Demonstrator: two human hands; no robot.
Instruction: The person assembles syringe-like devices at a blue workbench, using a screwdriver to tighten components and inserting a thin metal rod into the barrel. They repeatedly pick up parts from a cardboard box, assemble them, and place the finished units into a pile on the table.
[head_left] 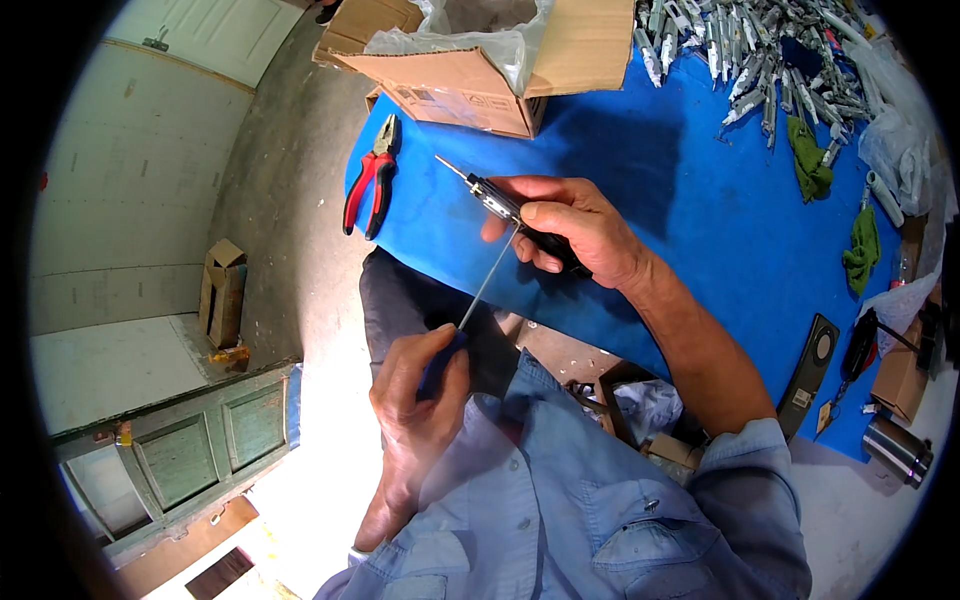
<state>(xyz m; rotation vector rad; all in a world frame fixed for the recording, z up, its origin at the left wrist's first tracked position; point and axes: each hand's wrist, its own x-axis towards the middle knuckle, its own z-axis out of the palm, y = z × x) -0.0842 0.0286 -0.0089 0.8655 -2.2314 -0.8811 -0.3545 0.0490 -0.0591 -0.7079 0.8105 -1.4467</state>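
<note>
My left hand is closed around the blue handle of a screwdriver, whose thin shaft points up and to the right. Its tip meets the side of a slim black-and-silver device with a narrow metal rod at its upper-left end. That device sits in my right hand, pinched between thumb and fingers; part of its black body is hidden in the palm. On the blue table cover, left of the device, lie red-and-black pliers with their jaws pointing away from me.
An open cardboard box lined with plastic stands at the far edge. Many silvery metal parts are heaped at the far right, near green cloths. A dark phone-like object and a steel cup lie at the right.
</note>
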